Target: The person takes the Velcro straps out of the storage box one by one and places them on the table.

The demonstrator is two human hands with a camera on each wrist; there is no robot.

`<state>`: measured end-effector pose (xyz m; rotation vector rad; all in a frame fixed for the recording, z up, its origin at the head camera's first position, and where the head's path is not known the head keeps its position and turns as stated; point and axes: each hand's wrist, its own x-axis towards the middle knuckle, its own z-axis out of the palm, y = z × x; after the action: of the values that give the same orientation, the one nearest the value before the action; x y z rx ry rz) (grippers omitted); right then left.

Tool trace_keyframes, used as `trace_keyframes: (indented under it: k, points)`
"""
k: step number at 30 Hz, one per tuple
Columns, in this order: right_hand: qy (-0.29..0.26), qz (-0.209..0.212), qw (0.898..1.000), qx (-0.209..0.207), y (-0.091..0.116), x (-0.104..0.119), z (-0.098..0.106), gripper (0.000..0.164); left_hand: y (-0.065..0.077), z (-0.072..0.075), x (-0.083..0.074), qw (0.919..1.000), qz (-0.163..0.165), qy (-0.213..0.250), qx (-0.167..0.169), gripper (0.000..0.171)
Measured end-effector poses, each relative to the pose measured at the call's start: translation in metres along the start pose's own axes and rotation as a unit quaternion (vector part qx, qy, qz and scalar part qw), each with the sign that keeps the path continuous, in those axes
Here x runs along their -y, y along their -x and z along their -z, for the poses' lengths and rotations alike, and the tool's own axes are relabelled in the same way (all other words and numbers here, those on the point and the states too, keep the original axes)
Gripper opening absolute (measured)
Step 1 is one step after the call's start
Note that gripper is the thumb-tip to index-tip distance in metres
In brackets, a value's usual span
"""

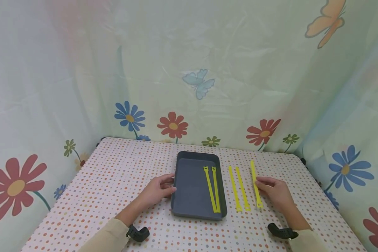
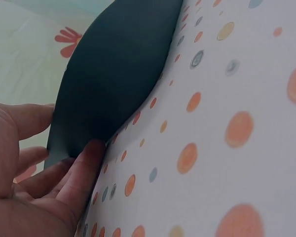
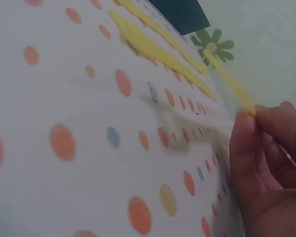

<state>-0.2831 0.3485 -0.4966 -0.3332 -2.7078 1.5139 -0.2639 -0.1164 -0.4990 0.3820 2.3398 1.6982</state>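
My left hand point(image 1: 159, 189) grips the left edge of a dark grey tray point(image 1: 189, 217), thumb at the rim and fingers along the outer wall point(image 2: 113, 64). Two yellow cable ties point(image 1: 210, 190) lie lengthwise in the tray's right half, slotted heads toward the far end. To the right of the tray, my right hand point(image 1: 275, 190) pinches another yellow cable tie point(image 1: 253, 175) near its middle between thumb and fingertips, its slotted head toward me. In the right wrist view this held tie point(image 3: 229, 81) is raised over the table.
Two more yellow cable ties point(image 1: 239, 189) lie side by side between the tray and my right hand, heads toward me. A dotted cloth covers the table point(image 1: 113, 175). A flower-printed curtain point(image 1: 145, 87) stands behind and along both sides.
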Motion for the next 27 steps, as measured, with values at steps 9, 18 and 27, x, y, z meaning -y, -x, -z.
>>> trace_keyframes:
  k: [9, 18, 27]
  points:
    - [0.003, 0.006, 1.000, 0.016, 0.001, -0.001, -0.001, 0.050, 0.001, 0.000, -0.001, 1.0000, -0.002, 0.007, 0.002, 0.063]
    - [0.031, -0.008, 0.999, 0.016, -0.001, 0.001, -0.006, 0.048, 0.001, -0.001, -0.003, 0.9998, 0.004, 0.020, 0.005, 0.064]
    - [0.062, -0.029, 0.997, 0.020, 0.003, 0.013, -0.007, 0.040, 0.002, 0.000, -0.001, 0.9999, 0.004, 0.010, 0.002, 0.065]
